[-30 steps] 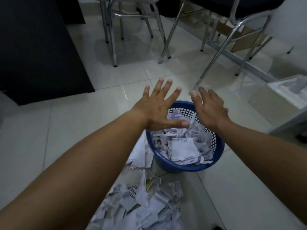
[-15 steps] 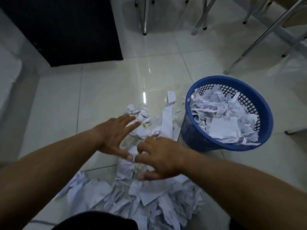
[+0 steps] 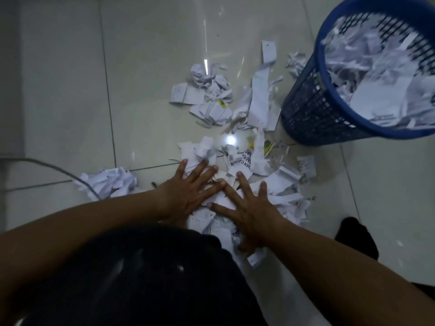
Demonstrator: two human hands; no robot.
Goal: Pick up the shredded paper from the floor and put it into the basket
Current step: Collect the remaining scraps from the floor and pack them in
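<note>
Nearest, past the person's dark clothing (image 3: 153, 278), the left hand (image 3: 188, 196) and right hand (image 3: 249, 212) lie flat on the main heap of shredded paper (image 3: 280, 191). Their fingers (image 3: 200, 171) are spread wide and straight, pressing down and gripping nothing. The scraps look very light, limp and loose, so they will likely slip apart and flutter if pinched singly. The better hold is probably to rake the heap together from both sides and cup it between the palms, squeezing gently so it packs. The glossy floor (image 3: 146, 78) should let the pieces slide easily, though thin flat slips may cling to it. To the left, a crumpled clump (image 3: 110, 181) sits beside a thin cable (image 3: 58, 170), which could snag a sweeping hand. Farther off, more scraps and a long strip (image 3: 260, 100) lie scattered just beside the basket (image 3: 310, 109), which stands at the far right, already heaped with paper near its rim. The floor between heap and basket is open, so the carry looks short and unobstructed.
</note>
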